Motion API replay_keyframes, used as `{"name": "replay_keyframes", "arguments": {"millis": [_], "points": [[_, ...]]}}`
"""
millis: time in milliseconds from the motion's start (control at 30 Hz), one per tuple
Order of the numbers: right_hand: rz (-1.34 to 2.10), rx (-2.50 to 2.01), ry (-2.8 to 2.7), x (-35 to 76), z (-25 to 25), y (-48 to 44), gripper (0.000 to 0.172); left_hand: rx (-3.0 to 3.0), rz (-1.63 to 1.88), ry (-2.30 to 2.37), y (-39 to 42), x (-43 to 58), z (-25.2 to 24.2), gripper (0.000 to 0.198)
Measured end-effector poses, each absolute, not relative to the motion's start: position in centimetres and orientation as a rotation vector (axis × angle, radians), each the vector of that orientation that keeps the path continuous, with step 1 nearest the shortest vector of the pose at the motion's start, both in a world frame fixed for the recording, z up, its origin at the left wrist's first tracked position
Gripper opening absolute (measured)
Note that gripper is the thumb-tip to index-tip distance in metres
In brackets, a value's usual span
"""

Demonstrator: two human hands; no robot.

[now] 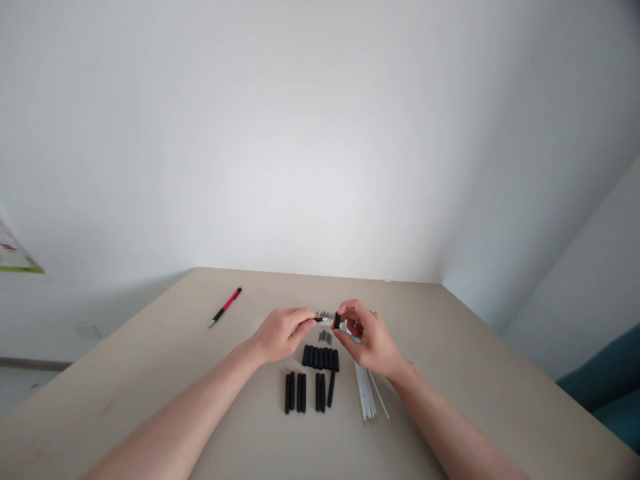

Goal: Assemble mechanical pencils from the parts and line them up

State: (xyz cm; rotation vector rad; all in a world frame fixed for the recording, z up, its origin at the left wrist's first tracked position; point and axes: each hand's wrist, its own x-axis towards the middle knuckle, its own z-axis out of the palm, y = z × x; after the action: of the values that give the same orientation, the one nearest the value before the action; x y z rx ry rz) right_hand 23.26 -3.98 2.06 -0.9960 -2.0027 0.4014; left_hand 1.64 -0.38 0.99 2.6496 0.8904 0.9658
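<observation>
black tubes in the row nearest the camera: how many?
7: a left pair, a second pair, a third pair past a gap, and a lone tube at the right end. None there looks hidden.

Clear run for my L hand (284,335) along the table's (150,373) L edge, bar the red/blk pen (225,307) nr the far L corner. R edge side's free for my R hand (369,339). Twd near edge, blk tubes (321,358) + white rods (367,397) block.
</observation>
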Motion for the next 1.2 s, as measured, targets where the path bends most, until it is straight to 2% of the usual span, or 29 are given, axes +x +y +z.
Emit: {"name": "replay_keyframes", "arguments": {"millis": [533,1000,1200], "points": [[0.413,-1.023,-1.971,22.99,1.68,-3.93,0.029,2.618,1.000,0.953,-0.45,1.70,1.10,0.029],[0.355,-0.986,-2.002,23.09,1.60,-4.04,0.039,2.665,1.037,0.997,-0.38,1.50,1.30,0.028],[0.357,-1.013,-2.000,23.11,1.48,-4.02,0.032,2.700,1.039,0.996,-0.40,1.43,1.34,0.030]]}}
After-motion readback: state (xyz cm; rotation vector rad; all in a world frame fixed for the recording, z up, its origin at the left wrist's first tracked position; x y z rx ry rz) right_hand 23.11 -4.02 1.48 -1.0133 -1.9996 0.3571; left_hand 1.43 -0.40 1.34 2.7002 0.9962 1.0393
